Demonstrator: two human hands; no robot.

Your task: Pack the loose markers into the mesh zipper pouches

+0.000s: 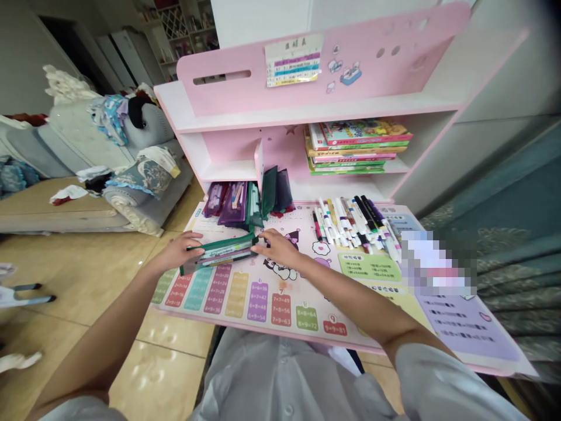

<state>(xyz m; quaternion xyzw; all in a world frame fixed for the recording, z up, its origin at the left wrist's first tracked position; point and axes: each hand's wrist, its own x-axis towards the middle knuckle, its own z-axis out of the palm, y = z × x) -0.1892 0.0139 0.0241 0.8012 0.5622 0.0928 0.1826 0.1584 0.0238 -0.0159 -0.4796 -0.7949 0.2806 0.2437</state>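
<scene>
A green zip pencil pouch (228,250) with see-through sides lies near the left of the desk, several pens showing inside it. My left hand (182,250) grips its left end, thumb along the top edge. At the other end, the fingers of my right hand (278,248) pinch the corner by the zip; the zip pull itself is too small to make out. Just behind stand filled purple pouches (233,203) and a filled green pouch (254,204). Flatter dark green pouches (270,190) lean beside them. A heap of loose markers (350,221) lies to the right.
The pink desk (298,286) has a printed mat with times tables. Its shelf unit (324,108) rises at the back, holding a stack of books (357,146). A blurred-out patch (438,263) covers something at the right. A sofa (131,146) with clothes stands at left.
</scene>
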